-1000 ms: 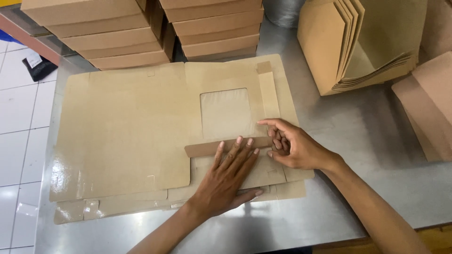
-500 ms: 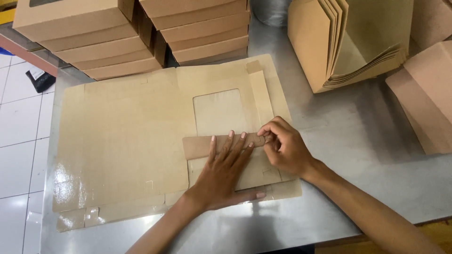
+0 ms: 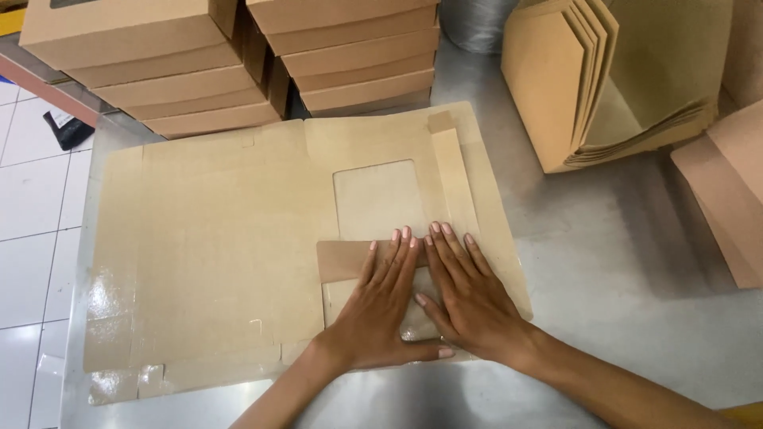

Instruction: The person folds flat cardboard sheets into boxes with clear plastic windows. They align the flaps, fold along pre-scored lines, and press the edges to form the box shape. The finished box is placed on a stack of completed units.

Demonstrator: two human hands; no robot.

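Observation:
A flat brown cardboard box blank (image 3: 230,262) with a rectangular window (image 3: 377,199) lies on a steel table (image 3: 620,262). A flap (image 3: 342,260) at its near right is folded over onto the blank. My left hand (image 3: 381,306) lies palm down on that folded flap, fingers spread and straight. My right hand (image 3: 469,298) lies flat right beside it, fingers pointing away from me, its thumb crossing under the left hand's thumb. Both hands press on the cardboard and grip nothing.
Two stacks of folded brown boxes (image 3: 159,71) (image 3: 358,56) stand at the back of the table. A bundle of upright flat blanks (image 3: 588,87) leans at the back right, more cardboard (image 3: 727,191) at the right edge. White floor tiles (image 3: 32,206) lie to the left.
My right hand has let go of the flap's edge it was pinching and now lies flat beside the left hand. The left hand has slid slightly toward the flap's fold.

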